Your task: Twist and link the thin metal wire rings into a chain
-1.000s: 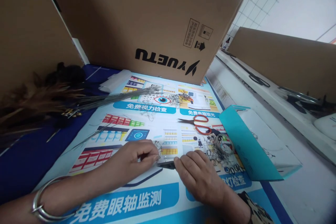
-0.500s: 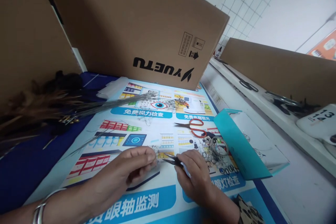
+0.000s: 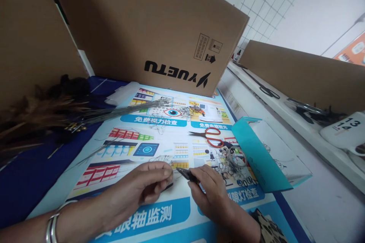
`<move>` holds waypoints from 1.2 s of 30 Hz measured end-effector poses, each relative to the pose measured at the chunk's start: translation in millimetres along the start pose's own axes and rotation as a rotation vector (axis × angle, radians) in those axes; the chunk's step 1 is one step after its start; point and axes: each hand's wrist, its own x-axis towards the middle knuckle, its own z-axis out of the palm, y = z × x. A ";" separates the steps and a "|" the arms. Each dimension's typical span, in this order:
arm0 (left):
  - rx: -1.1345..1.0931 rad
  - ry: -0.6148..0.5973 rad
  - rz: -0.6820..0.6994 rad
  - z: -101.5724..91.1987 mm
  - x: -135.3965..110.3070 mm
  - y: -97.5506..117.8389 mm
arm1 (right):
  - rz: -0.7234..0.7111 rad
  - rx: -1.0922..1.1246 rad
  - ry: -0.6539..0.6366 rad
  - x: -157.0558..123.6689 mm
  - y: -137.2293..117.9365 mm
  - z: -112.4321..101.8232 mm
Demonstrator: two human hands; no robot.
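On the near side of red-handled metal scissors (image 3: 210,137), the right hand (image 3: 210,191) grips dark, pointed metal pliers (image 3: 184,173); the left hand (image 3: 156,180) seemingly pinches thin silvery wire (image 3: 163,158), which a loose hold or off-centre bite could send springing away.

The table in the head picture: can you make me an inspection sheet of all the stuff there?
Surface: printed sheet with a dark blue covering along its left.
Job's things: dark pliers; thin wire.
Clutter: red-handled scissors, pile of rings and wire, wire bundle, turquoise box.
Hands: right hand grips the pliers; left hand is near the thin wire, hold unclear.
Cables: nothing seen.
Surroundings: cardboard box behind; mug on the right.
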 end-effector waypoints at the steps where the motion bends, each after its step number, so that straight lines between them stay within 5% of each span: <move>1: 0.068 0.016 0.003 -2.9 0.9 2.4 | 0.033 0.021 -0.014 -0.8 1.4 0.6; 9: 1.085 0.138 0.448 -45.9 31.6 27.0 | 0.272 0.016 -0.125 -8.1 18.8 6.4; 12: 1.259 0.103 0.473 -57.7 46.6 25.9 | 0.335 -0.029 -0.200 -8.9 21.1 6.5; 23: 1.362 -0.061 0.426 -50.1 63.5 19.3 | 0.426 -0.080 -0.368 -4.5 18.3 8.2; 29: 1.280 0.070 0.415 -46.8 50.4 12.6 | 0.377 -0.037 -0.240 -11.0 20.9 12.1; 36: 1.241 0.018 0.455 -42.7 40.5 2.4 | 0.272 -0.043 -0.150 -12.3 20.2 14.3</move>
